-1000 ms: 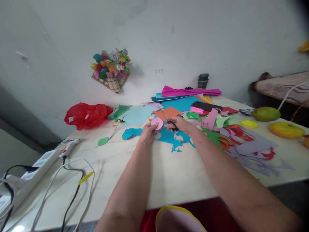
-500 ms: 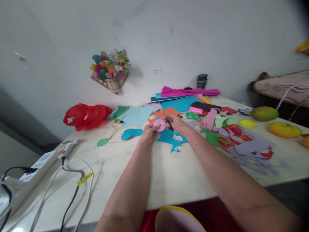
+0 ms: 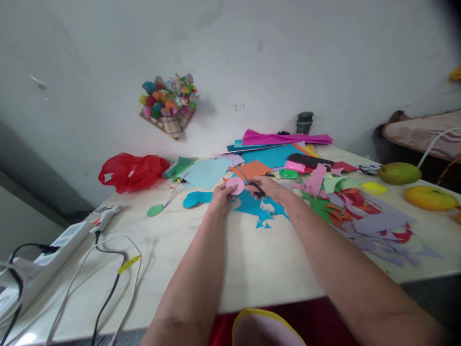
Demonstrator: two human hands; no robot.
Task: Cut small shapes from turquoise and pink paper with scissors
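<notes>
Between the thumb and fingers of my left hand (image 3: 224, 196) is a pink paper circle (image 3: 236, 185). My right hand (image 3: 269, 188) grips dark-handled scissors (image 3: 256, 187), whose blades point up and to the left, just right of the circle. Under both hands lies a blue paper sheet (image 3: 248, 207) with rounded cut-outs, and small blue scraps (image 3: 263, 224) sit at its near edge. Blue paper circles (image 3: 192, 198) rest left of my left hand. An orange paper piece (image 3: 254, 169) lies beyond the scissors.
At the left are a red plastic bag (image 3: 131, 172), a green circle on a stick (image 3: 154, 210) and a power strip (image 3: 50, 257) with cables. Paper scraps (image 3: 378, 221), mangoes (image 3: 399, 173) and a black phone (image 3: 309, 160) lie to the right. Light blue sheets (image 3: 207, 173) lie behind.
The scissors have shifted slightly right, away from the pink circle, and my right hand has moved with them. My left hand still holds the circle. The whole view has shifted a little.
</notes>
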